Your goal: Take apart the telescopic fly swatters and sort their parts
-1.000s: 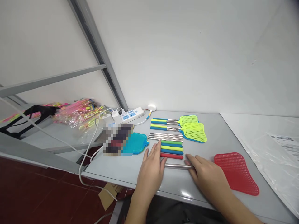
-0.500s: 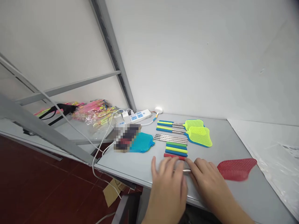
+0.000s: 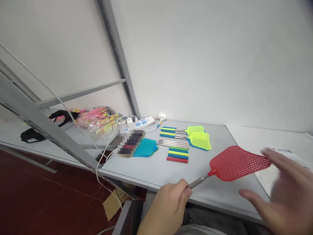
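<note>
My left hand is wrapped round the metal rod of a red fly swatter, held raised over the front edge of the desk. The perforated red head points to the right. At its far tip my right hand is spread, thumb and fingers apart and blurred; whether it touches the head I cannot tell. A red handle sleeve lies on the desk beyond my left hand. Behind it rest blue, yellow and green handle sleeves in a row, and several bare metal rods.
Yellow and blue fly swatters lie at the back. To the left are blue swatter heads, partly under a pixelated object. A power strip with cables stands by the metal frame. White sheeting covers the right side.
The red fly swatter has been lifted off the desk, now gripped by the rod in my left hand. My right hand has moved right, away from the rod, and opened beside the swatter head.
</note>
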Tool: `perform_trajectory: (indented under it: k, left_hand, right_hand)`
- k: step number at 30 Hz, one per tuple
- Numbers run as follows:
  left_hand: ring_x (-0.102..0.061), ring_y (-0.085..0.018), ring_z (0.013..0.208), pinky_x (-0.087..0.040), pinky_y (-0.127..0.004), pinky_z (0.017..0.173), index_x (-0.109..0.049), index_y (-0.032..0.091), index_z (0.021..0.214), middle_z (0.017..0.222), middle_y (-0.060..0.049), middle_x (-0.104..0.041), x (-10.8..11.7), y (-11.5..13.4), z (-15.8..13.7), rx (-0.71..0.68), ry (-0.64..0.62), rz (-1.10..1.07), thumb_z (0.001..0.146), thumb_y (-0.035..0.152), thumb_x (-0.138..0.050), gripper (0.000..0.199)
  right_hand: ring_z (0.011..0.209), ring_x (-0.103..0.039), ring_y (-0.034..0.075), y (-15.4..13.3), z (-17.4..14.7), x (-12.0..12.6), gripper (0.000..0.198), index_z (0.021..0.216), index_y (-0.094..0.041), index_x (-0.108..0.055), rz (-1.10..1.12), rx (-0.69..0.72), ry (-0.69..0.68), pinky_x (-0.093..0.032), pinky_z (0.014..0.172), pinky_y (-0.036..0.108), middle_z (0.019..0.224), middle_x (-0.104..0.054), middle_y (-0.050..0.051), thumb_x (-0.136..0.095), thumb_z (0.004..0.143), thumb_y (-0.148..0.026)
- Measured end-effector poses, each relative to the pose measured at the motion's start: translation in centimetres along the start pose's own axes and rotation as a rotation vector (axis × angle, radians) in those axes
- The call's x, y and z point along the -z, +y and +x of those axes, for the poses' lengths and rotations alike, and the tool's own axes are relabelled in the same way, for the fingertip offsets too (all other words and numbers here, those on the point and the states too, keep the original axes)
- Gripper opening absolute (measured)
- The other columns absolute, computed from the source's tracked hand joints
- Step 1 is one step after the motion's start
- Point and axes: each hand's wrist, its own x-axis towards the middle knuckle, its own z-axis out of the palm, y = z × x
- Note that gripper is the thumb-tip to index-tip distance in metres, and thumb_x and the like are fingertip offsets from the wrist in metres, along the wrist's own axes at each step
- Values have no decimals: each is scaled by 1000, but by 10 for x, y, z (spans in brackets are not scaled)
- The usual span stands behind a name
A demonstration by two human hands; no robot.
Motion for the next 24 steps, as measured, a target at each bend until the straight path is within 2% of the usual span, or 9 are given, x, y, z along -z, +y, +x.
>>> perform_trajectory:
  k: [4,7,11,14,17,20,24]
  left_hand:
    - [-57,-16,73,-36,-23,61,-50,25,82,76,2,-60,0,5,-1,1,-61,-135,103,43,-24,38]
    - [-56,-17,69,-35,-25,60,-50,25,83,73,1,-60,-4,7,1,-6,-40,-43,103,38,-25,35]
    - [-56,-20,66,-35,-27,59,-50,24,82,71,0,-60,-9,9,3,-25,41,138,102,33,-29,31]
    - [-59,-21,72,-38,-29,64,-55,25,94,80,-1,-65,-12,13,3,-93,140,187,102,30,-29,28]
    - [-62,-21,76,-41,-31,67,-56,25,110,85,-2,-66,-15,17,3,-192,245,230,102,28,-31,26]
    - [-60,-19,68,-38,-30,61,-57,23,98,78,-1,-63,-16,17,2,-227,303,251,102,26,-32,26]
    - [-52,-16,61,-33,-29,57,-52,22,82,71,0,-57,-10,16,1,-235,274,212,101,23,-33,27]
  right_hand:
    - [75,-64,21,6,32,-4,31,94,-23,-64,179,-242,53,-53,69,34,82,-65,4,-65,81,-51]
    - [68,-63,19,16,56,-12,30,87,-22,-62,239,-408,43,-54,63,30,78,-67,3,-71,77,-49]
    - [64,-64,18,15,54,-12,30,85,-21,-65,314,-561,-43,-53,57,27,76,-70,2,-73,76,-48]
    - [69,-66,18,2,46,-14,29,92,-21,-66,446,-599,-65,-54,60,25,81,-72,2,-70,79,-47]
    - [65,-64,16,-15,43,-20,27,92,-20,-65,539,-596,-138,-54,59,25,77,-70,1,-68,82,-45]
    - [64,-63,16,-26,45,-23,29,96,-19,-64,609,-606,-205,-53,55,25,81,-70,2,-66,84,-45]
    - [79,-68,19,-24,49,-16,31,106,-20,-66,717,-549,-382,-56,69,28,91,-72,4,-66,84,-41]
